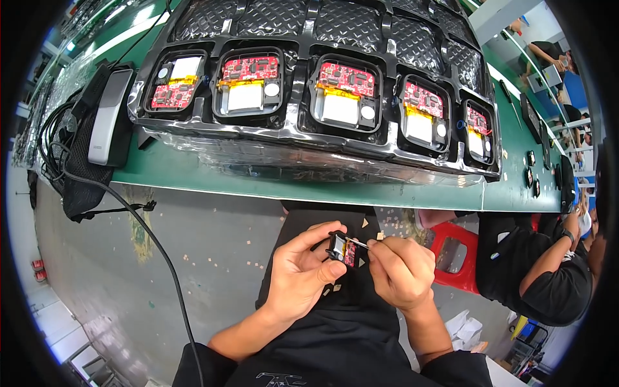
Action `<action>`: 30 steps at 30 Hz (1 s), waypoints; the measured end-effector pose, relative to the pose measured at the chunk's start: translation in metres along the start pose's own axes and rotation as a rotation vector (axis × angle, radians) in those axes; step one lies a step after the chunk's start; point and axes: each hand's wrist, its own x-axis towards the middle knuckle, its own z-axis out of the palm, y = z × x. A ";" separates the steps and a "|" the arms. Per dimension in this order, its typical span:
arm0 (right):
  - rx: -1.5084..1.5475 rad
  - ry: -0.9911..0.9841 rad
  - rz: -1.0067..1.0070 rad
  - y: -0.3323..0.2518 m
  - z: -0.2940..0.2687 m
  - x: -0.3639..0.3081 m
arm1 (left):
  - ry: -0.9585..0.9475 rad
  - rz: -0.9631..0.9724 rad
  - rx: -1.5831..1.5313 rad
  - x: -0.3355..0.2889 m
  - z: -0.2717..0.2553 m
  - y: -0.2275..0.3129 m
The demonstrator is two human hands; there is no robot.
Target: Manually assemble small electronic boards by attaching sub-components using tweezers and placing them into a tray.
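Note:
Over my lap, my left hand (pixel 302 269) grips a small black device housing (pixel 349 254) by its edges, fingers and thumb around it. Inside the housing are a red circuit board and a silvery part. My right hand (pixel 405 271) pinches a thin metal tool (pixel 356 242), its tip reaching over the top of the board; I cannot tell its exact kind. Beyond my hands, a black moulded tray (pixel 298 132) holds a front row of similar open housings, such as this one (pixel 348 93), with red boards, yellow tape and white-silver batteries.
The tray rests on a green table (pixel 309 191). At left are a grey-black box-shaped device (pixel 111 119) and a black cable (pixel 158 238) hanging to the floor. At right, a person (pixel 548 264) sits near a red stool (pixel 459 274). Small black parts (pixel 531 174) lie at the table's right.

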 end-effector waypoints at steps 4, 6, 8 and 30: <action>0.018 0.001 -0.009 0.000 0.002 0.002 | -0.011 0.034 0.025 0.000 -0.003 0.002; 0.062 0.025 0.000 0.001 0.000 0.003 | -0.056 0.038 0.128 0.001 -0.001 0.007; 0.063 0.029 0.022 0.001 -0.004 0.004 | -0.068 0.042 0.131 0.004 0.004 0.008; 0.045 0.017 0.066 -0.007 0.001 0.001 | 0.009 0.036 0.142 -0.001 0.011 0.000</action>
